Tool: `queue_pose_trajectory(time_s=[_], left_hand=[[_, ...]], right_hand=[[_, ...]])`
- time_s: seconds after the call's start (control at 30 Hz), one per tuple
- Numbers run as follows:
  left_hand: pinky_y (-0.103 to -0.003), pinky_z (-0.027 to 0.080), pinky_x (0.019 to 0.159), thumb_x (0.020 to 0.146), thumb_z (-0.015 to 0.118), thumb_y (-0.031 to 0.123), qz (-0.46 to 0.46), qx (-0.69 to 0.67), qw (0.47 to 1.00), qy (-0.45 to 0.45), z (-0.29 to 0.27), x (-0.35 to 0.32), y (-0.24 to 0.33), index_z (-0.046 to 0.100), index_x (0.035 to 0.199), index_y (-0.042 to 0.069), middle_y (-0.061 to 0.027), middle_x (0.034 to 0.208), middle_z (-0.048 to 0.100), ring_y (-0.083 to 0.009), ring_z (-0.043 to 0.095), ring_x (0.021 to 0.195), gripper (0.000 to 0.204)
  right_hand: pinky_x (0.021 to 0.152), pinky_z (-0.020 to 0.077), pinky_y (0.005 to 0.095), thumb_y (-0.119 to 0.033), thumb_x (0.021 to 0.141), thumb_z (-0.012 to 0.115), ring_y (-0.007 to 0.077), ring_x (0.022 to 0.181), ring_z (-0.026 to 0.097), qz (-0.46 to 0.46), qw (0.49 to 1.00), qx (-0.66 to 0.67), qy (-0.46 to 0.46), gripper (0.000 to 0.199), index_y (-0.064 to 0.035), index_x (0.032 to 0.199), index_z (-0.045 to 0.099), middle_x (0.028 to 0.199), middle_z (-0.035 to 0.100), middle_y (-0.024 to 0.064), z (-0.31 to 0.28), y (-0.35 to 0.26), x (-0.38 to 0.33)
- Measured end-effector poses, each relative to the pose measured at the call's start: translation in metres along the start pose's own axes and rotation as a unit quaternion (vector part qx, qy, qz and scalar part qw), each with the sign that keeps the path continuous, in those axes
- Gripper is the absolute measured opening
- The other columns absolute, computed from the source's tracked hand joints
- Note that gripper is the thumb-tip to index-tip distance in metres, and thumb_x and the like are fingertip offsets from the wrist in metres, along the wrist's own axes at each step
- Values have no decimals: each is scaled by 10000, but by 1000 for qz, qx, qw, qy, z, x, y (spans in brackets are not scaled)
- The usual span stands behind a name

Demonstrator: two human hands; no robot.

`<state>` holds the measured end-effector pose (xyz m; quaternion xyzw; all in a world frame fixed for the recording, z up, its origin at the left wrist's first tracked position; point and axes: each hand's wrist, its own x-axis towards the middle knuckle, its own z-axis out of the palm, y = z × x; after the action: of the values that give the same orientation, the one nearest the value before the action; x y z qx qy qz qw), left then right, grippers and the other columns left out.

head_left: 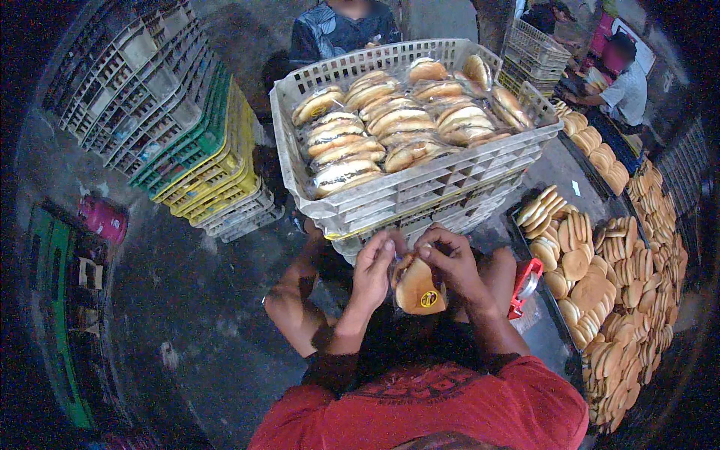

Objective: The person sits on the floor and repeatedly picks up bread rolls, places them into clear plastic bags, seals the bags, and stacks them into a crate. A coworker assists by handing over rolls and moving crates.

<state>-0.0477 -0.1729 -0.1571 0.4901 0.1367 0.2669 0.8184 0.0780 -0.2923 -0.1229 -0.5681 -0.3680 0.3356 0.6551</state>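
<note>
A round bun in a clear plastic bag hangs over my lap, with a small yellow and black mark on its lower part. My left hand and my right hand are closed at the bag's upper end, fingertips pinching the plastic from either side. Just beyond them stands a grey plastic crate, filled with bagged buns, some showing a dark filling. Beside my right knee is a red tape dispenser.
Unwrapped buns cover dark trays on the right. Tall stacked crates in grey, green and yellow stand at left. A person sits beyond the crate; another person works at far right.
</note>
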Motion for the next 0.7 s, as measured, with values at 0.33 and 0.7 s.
queue_pose_trajectory(time_s=[0.33, 0.7], left_hand=[[-300, 435, 921, 792, 753, 73, 65, 0, 996, 65, 13, -2, -11, 530, 1086, 0, -44, 1036, 597, -141, 570, 979, 376], [-250, 478, 778, 989, 524, 205, 16, 59, 995, 80, 11, -8, 4, 663, 1031, -29, -39, 943, 661, -100, 595, 847, 275]], right_hand=[[600, 418, 256, -240, 995, 514, 90, 672, 499, 50, 982, -98, 153, 263, -5, 894, 577, 761, 557, 2, -4, 36, 1], [564, 410, 369, -223, 961, 515, 187, 578, 456, -39, 961, -230, 147, 306, -5, 747, 518, 614, 480, 110, -1, 32, -7]])
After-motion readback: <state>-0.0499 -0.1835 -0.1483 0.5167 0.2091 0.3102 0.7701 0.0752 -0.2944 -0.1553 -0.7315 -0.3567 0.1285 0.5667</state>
